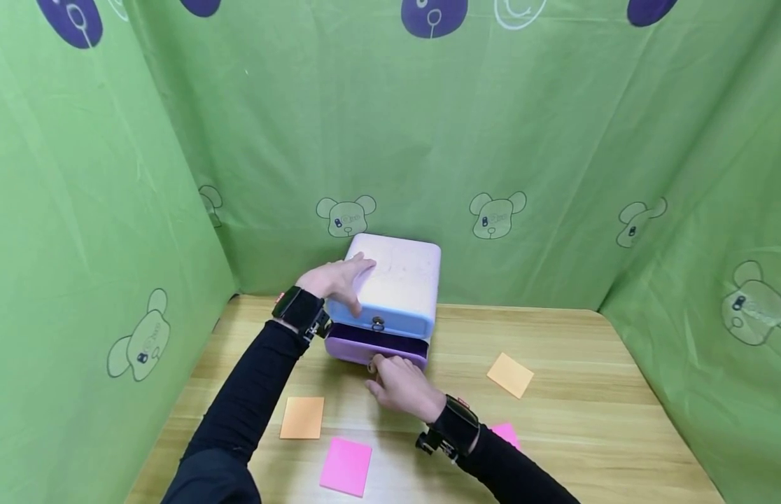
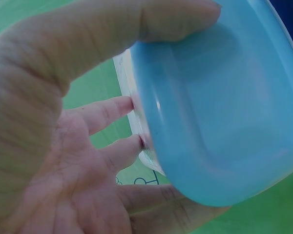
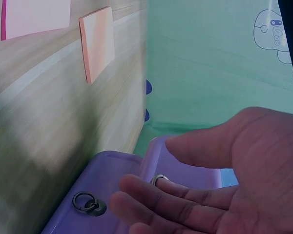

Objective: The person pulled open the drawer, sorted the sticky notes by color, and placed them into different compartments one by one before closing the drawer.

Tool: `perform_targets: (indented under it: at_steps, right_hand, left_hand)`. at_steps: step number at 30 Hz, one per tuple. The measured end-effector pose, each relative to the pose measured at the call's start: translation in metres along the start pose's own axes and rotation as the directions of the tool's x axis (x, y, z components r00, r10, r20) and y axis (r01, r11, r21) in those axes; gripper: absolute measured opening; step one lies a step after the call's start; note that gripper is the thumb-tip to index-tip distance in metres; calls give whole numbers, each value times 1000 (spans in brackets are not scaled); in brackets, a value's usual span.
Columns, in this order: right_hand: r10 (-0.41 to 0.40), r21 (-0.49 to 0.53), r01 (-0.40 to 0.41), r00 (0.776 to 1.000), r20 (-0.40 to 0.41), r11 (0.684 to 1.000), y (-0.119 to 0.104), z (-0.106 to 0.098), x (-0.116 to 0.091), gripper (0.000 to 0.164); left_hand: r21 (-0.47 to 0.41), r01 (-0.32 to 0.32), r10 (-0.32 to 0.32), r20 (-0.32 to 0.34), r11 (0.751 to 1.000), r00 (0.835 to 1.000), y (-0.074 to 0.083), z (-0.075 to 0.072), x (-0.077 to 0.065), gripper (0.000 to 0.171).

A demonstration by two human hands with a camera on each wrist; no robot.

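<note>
A small drawer cabinet (image 1: 399,269) with a pale top stands against the green cloth. Its upper blue drawer (image 1: 399,322) is closed, while a purple drawer (image 1: 346,348) below is partly pulled out, its dark inside showing. My left hand (image 1: 335,281) holds the cabinet's left front corner: the thumb lies on the blue front and the fingers spread over the top and side. At the purple drawer's front, my right hand (image 1: 403,385) has a finger at the metal ring pull (image 3: 159,179). Another purple drawer front (image 3: 107,170) with its own ring handle (image 3: 84,201) shows in the right wrist view.
On the wooden table (image 1: 573,420) lie an orange sticky-note pad (image 1: 302,418) and a pink pad (image 1: 346,467) in front of the cabinet. Another orange pad (image 1: 511,375) lies to the right, and a pink one (image 1: 507,435) is partly behind the right forearm. Green cloth (image 1: 554,140) walls surround the table.
</note>
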State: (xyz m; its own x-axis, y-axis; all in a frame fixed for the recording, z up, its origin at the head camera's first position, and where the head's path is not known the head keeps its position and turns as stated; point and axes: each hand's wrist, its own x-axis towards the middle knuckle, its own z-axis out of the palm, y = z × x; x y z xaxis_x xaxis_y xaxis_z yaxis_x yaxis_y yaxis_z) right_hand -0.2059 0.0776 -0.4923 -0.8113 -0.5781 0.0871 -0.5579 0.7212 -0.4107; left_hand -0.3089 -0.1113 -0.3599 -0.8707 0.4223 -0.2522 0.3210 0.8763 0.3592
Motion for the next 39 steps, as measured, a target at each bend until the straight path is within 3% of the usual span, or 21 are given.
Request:
perform_targets:
  at_steps: [17,39]
  right_hand:
    - [-32,11,32,999,-15,999,-5,0,-6,19]
    - [-39,32,38,998,43,999,-12,0,-13,21]
  left_hand:
    - [1,1,-1,2,1000,1000,0,0,1,111]
    - [-5,9,-9,1,1000,1000,0,0,1,112]
